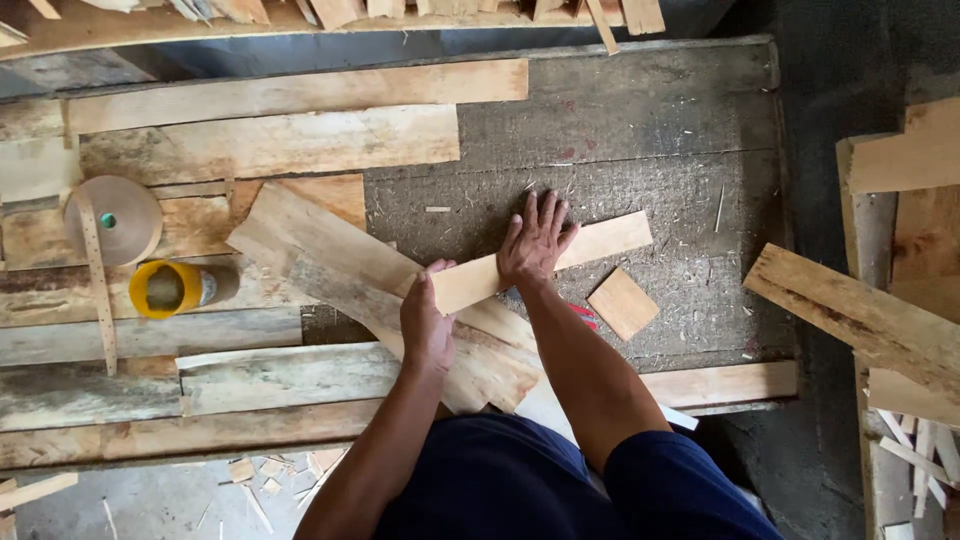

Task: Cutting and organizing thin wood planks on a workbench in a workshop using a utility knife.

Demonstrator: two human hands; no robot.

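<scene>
A narrow pale wood strip lies slanted on the rough workbench. My left hand grips its near left end with thumb on top. My right hand lies flat across the strip's middle, fingers spread and pointing away. Beneath the strip's left end rests a wider weathered plank running diagonally toward me. A small square offcut sits just right of my right forearm.
A roll of brown paper tape with a hanging tail and a yellow-rimmed tin sit at the left. Long planks cover the bench's left half. More boards lean at the right. Wood scraps litter the floor below.
</scene>
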